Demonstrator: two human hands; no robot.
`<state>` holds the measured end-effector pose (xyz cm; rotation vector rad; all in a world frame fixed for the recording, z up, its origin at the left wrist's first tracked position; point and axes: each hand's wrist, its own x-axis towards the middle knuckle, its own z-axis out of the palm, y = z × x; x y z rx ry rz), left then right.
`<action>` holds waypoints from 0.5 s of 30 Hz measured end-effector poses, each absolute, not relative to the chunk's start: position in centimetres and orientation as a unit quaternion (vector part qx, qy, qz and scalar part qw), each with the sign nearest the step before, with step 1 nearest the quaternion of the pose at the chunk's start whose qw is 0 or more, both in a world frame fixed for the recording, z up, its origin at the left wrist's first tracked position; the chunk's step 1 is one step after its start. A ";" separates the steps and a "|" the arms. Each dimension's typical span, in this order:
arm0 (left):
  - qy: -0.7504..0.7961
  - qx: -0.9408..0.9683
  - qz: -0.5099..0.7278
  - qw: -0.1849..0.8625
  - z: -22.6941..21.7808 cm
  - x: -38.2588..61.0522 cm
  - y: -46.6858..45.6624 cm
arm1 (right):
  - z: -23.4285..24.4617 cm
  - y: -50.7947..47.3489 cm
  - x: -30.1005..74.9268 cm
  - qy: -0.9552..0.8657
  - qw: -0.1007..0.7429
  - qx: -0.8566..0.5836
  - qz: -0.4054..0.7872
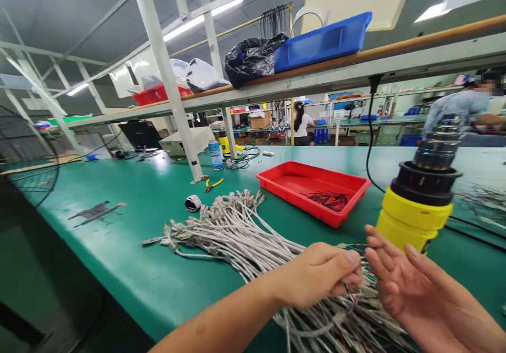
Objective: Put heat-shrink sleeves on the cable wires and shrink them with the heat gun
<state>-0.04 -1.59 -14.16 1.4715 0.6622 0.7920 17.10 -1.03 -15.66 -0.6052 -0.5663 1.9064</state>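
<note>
A thick bundle of whitish-grey cables (253, 237) lies across the green bench, connectors at its far left end and stripped, frayed ends at the near right. Over the frayed ends, my left hand (324, 271) is closed with thumb and fingers pinched on a cable's thin wires; its grip is partly hidden. My right hand (422, 290) is open beside it, palm up, fingers apart, holding nothing I can see. Just behind the right hand stands a yellow and black heat gun (415, 211), metal nozzle upward. Beyond the bundle, a red tray (272, 179) holds thin black pieces (330, 199).
Yellow-handled pliers (214, 185) and a roll of tape (193, 203) lie behind the bundle. A blue spray can (215, 155) stands near a white post (166, 74). Overhead, a shelf carries a blue bin (324, 42). A black cord (369, 131) hangs down. Other people sit farther back.
</note>
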 end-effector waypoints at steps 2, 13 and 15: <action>0.287 0.632 0.347 0.631 -14.1 0.0 -1.5 | -15.4 -1.2 16.8 -0.265 0.501 -0.255 0.783; 0.255 0.632 0.267 0.681 -14.5 -0.6 -0.1 | -16.4 0.6 17.2 -0.436 0.506 -0.272 0.694; 0.264 0.632 0.270 0.676 -14.5 -0.5 -0.1 | -16.3 0.7 17.3 -0.435 0.513 -0.290 0.681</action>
